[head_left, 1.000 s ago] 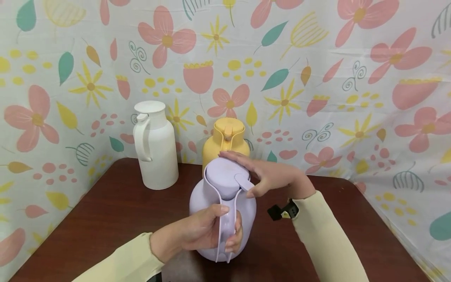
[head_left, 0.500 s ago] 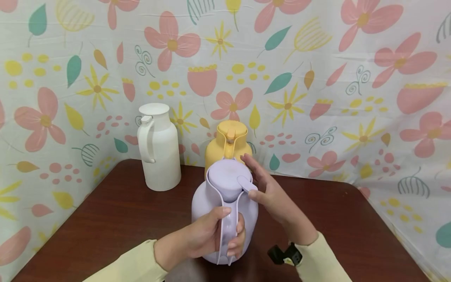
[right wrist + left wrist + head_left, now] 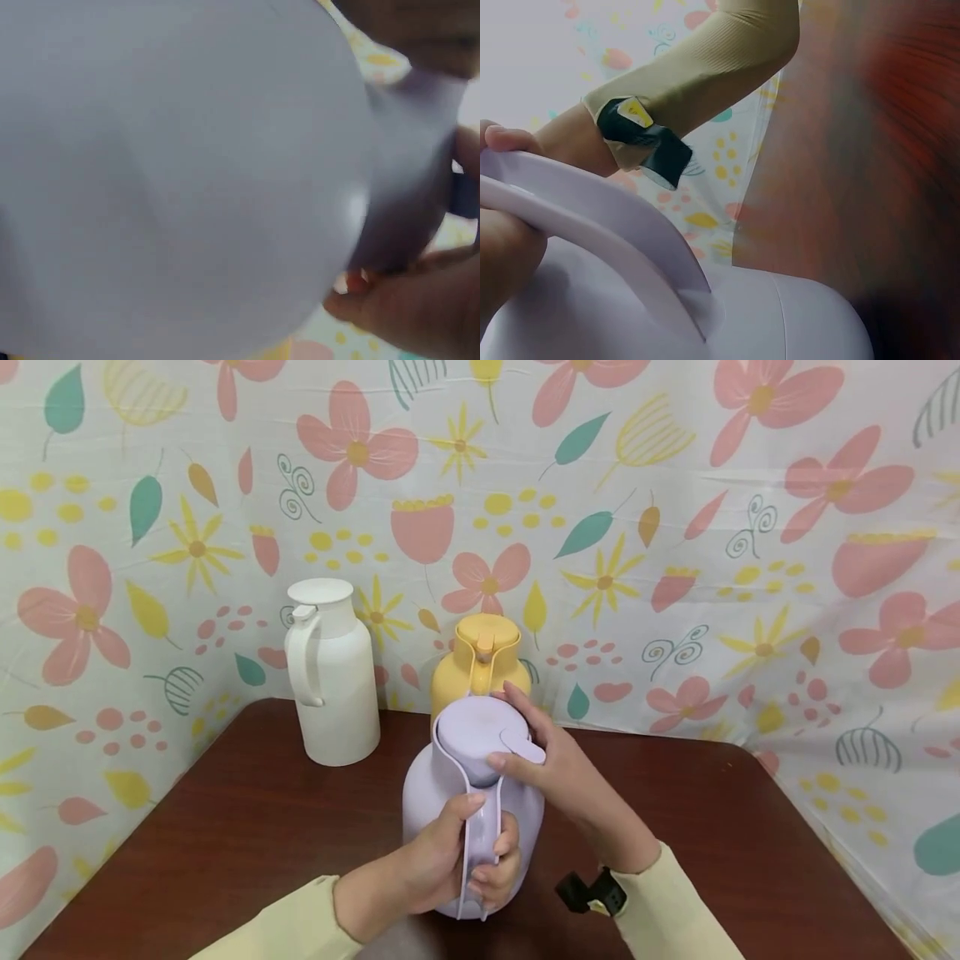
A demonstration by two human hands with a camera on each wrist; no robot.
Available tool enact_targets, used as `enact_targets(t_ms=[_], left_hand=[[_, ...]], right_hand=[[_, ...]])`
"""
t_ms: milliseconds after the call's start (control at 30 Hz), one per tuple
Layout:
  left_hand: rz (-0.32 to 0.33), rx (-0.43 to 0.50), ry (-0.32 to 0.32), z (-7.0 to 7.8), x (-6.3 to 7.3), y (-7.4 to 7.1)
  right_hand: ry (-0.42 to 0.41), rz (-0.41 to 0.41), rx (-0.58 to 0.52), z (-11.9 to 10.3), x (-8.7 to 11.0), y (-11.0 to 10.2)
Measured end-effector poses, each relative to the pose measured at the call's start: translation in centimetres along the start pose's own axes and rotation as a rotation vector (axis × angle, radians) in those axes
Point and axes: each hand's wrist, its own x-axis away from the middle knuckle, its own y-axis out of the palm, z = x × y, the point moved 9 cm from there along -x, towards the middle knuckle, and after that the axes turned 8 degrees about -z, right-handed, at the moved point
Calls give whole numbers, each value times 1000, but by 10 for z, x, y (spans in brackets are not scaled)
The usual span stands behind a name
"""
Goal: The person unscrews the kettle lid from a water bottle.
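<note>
1. The lilac jug (image 3: 420, 793) stands near the middle of the dark table (image 3: 225, 827), looking upright. The left hand (image 3: 416, 868) grips its handle (image 3: 481, 839); a firm grip there should stop the body twisting.
2. The right hand (image 3: 566, 768) holds the lid (image 3: 472, 722), thumb on the near side and fingers round the far right. The step appears to be turning the lid; which way, I cannot tell.
3. To do it well, keep the lid level and turn from its rim rather than levering on the tab (image 3: 528, 747).
4. The jug is smooth and round-bellied, with a slight sheen. Its handle is a ridged-edge channel.
5. The lid is flat-topped, and its tab points right and slightly near, out of line with the handle.
</note>
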Motion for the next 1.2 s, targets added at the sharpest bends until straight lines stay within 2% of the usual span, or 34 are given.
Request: enact_targets(t_ms=[267, 367, 467, 600, 700, 833, 1067, 1200], left_hand=[[-52, -12, -1, 2, 1, 2], [-62, -9, -16, 1, 2, 2], [-71, -4, -27, -1, 2, 2], [-77, -2, -30, -2, 2, 1], [-76, -4, -23, -1, 2, 0], [-66, -5, -27, -1, 3, 0], [-54, -2, -41, -1, 4, -2], [-57, 3, -49, -2, 3, 0]], right_hand=[[-67, -423, 94, -7, -12, -7], [-68, -521, 89, -9, -14, -8], [-63, -576, 100, -12, -17, -10], [-73, -632, 123, -14, -24, -14], [-72, -679, 86, -14, -31, -16], [-41, -689, 5, -8, -40, -22], [-12, -589, -3, 4, -53, -36], [-32, -555, -30, 7, -51, -39]])
